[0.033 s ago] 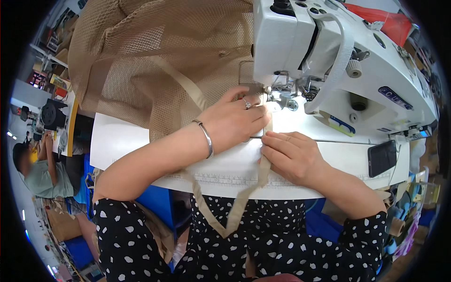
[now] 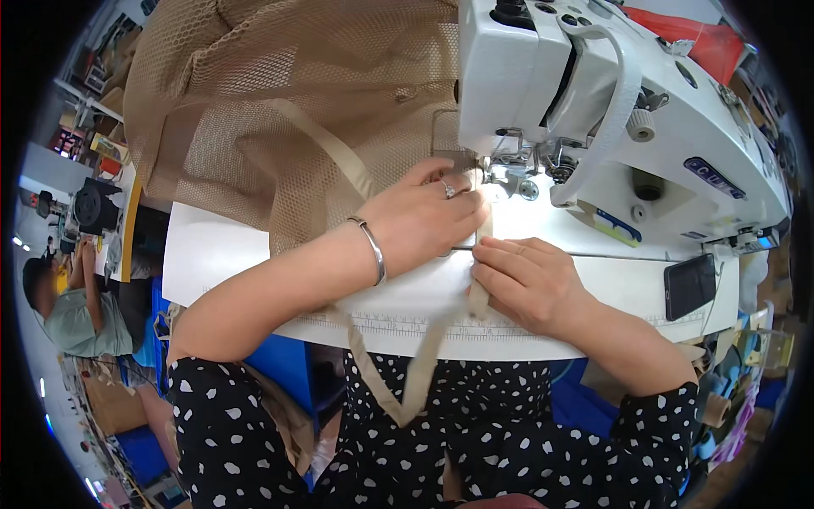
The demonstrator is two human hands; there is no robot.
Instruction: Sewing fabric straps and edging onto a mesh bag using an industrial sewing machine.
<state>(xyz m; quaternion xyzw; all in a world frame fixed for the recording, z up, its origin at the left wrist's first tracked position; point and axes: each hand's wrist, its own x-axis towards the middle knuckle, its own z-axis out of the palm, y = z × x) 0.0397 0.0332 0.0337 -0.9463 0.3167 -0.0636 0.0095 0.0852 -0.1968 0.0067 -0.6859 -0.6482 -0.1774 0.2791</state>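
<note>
Beside the presser foot (image 2: 490, 170) of a white sewing machine (image 2: 526, 93), my left hand (image 2: 424, 208) has its bent fingers on a beige fabric strip (image 2: 485, 227). Its thumb is hidden. My right hand (image 2: 530, 284) lies just nearer, closed with its fingertips pinching the same strip. A short piece of strip hangs below those fingertips. Lower left, a length of beige strip (image 2: 373, 382) droops over the table edge in a V, partly blurred. Brown mesh fabric (image 2: 229, 161) spreads beyond my left forearm, with another beige strip (image 2: 326, 144) across it.
A dark phone (image 2: 689, 287) lies on the white table (image 2: 593, 297) to the right. A ruler scale (image 2: 407, 325) runs along its front edge. At far left a person (image 2: 80, 314) sits by another table. Red material (image 2: 691, 38) shows behind the machine.
Below my right hand, the strip no longer shows as one continuous run; its hanging right side has shifted left and blurred. Both hands keep their places.
</note>
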